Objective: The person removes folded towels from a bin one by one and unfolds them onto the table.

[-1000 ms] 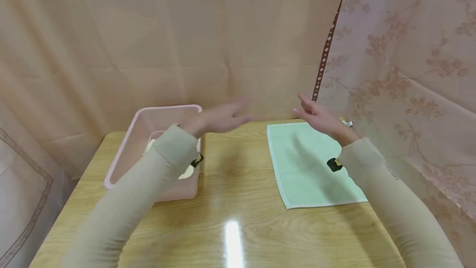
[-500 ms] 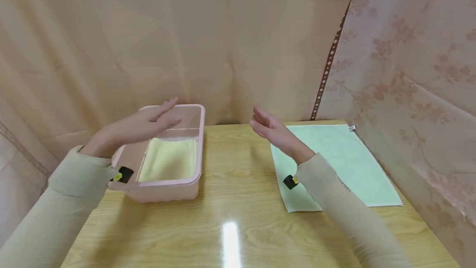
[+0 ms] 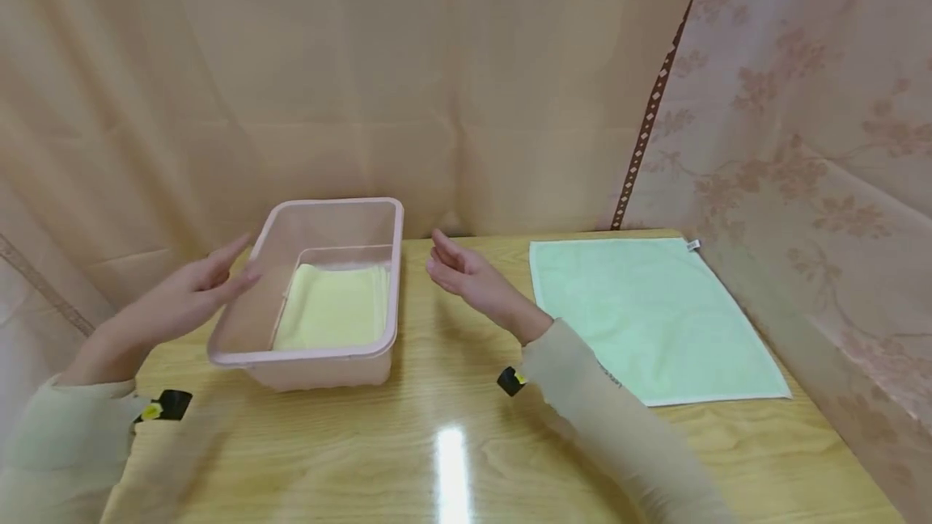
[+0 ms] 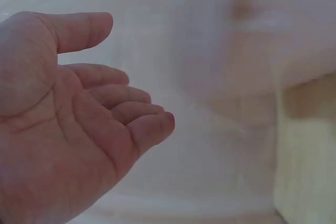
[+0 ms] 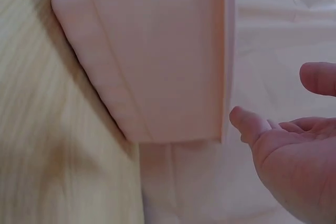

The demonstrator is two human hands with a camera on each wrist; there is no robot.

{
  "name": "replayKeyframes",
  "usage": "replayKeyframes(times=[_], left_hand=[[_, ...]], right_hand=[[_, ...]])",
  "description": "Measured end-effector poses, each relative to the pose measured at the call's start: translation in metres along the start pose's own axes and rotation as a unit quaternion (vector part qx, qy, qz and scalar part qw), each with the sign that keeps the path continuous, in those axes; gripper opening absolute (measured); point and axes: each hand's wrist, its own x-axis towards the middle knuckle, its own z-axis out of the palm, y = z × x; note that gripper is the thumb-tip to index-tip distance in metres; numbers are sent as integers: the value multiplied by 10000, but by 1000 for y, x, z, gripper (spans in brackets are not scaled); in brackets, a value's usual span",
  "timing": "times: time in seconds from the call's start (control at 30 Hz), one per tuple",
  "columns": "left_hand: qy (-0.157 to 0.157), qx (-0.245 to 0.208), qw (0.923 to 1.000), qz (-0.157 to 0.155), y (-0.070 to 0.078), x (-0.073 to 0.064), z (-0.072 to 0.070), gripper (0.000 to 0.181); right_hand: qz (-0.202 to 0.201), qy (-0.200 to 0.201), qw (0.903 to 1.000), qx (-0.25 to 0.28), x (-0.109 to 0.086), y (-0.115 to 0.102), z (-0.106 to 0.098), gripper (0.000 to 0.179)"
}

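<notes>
A pink plastic basin (image 3: 313,360) stands on the left part of the table, with a folded yellow cloth (image 3: 331,310) lying in it. My left hand (image 3: 178,297) is at the basin's left side, fingertips near the rim, thumb apart and palm facing the basin. In the left wrist view its fingers (image 4: 149,129) bend gently around nothing. To the basin's right, my right hand (image 3: 473,277) hovers over the table, a gap between it and the basin's wall. The right wrist view shows that hand's fingers (image 5: 252,124) relaxed and holding nothing, beside the basin's outer side.
A light green towel (image 3: 655,314) with a small tag lies spread flat on the right of the wooden table (image 3: 349,459). Beige curtains (image 3: 328,87) hang behind the table, and a floral curtain (image 3: 815,144) hangs along its right side.
Both hands have moved left. The left hand went from over the basin's right side across to its left side; the right hand left the green towel and came near the basin's right side.
</notes>
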Motion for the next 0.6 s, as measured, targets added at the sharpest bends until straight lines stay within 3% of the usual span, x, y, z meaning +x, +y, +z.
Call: replayKeyframes(times=[0.27,0.43,0.6], left_hand=[[306,-254,9992,64,-26,-7,14,78],[665,-219,9974,140,-34,-10,19,72],[801,-208,9965,69,-40,-11,25,68]], right_hand=[[-130,-181,9979,-613,9,11,27,76],[-443,-359,9976,-391,13,17,37,73],[-421,-371,9983,-166,14,18,43,76]])
